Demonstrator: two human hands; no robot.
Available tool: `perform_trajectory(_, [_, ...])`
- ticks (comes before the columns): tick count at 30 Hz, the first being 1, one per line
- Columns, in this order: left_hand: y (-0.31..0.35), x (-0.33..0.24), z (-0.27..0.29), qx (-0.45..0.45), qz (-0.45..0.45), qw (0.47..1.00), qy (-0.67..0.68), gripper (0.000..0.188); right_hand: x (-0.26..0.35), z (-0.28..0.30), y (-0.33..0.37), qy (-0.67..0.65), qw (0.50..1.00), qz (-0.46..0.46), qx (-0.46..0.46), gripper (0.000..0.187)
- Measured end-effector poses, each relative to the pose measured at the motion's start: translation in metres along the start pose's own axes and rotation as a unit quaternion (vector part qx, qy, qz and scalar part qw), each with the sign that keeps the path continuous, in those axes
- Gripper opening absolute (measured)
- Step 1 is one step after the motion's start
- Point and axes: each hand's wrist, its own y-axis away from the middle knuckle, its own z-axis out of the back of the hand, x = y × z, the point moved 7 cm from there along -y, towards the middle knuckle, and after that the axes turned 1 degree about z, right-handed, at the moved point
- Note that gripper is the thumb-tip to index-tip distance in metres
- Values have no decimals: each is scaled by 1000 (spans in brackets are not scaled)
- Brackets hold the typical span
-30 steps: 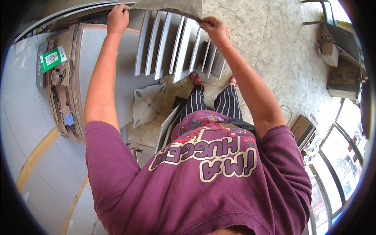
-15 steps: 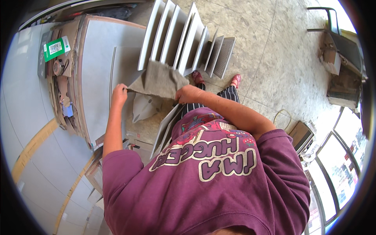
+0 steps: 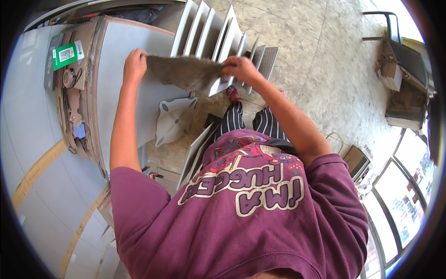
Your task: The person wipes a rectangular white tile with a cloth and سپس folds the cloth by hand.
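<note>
A grey-brown cloth (image 3: 181,72) is stretched between my two hands. My left hand (image 3: 135,65) pinches its left corner, in front of a large grey panel (image 3: 116,79). The opposite corner is gripped by my right hand (image 3: 241,69), whose fingers are bent around the edge. Beyond the cloth stands a row of upright tiles (image 3: 209,39), their near ends partly covered by the cloth and my right hand. A patterned tile (image 3: 175,120) with grey petal shapes leans below the cloth.
Stacked cardboard edges (image 3: 76,107) carry a tape measure (image 3: 69,77) and a green card (image 3: 66,55) at the left. More tiles (image 3: 195,151) lean close to my legs. A dark chair (image 3: 399,56) stands far right on the concrete floor (image 3: 302,51), near some boxes (image 3: 392,76).
Both hands have moved farther away, carrying the cloth up towards the upright tiles. The cloth is spread wider, and the patterned tile beneath shows more fully.
</note>
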Motion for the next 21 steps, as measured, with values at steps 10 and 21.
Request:
perform_trajectory(10, [-133, -90, 9, -126, -119, 984, 50, 9, 36, 123, -15, -150, 953, 105, -240, 20])
perform_trajectory(21, [-39, -17, -47, -35, -34, 998, 36, 8, -7, 64, -11, 65, 976, 13, -206, 28])
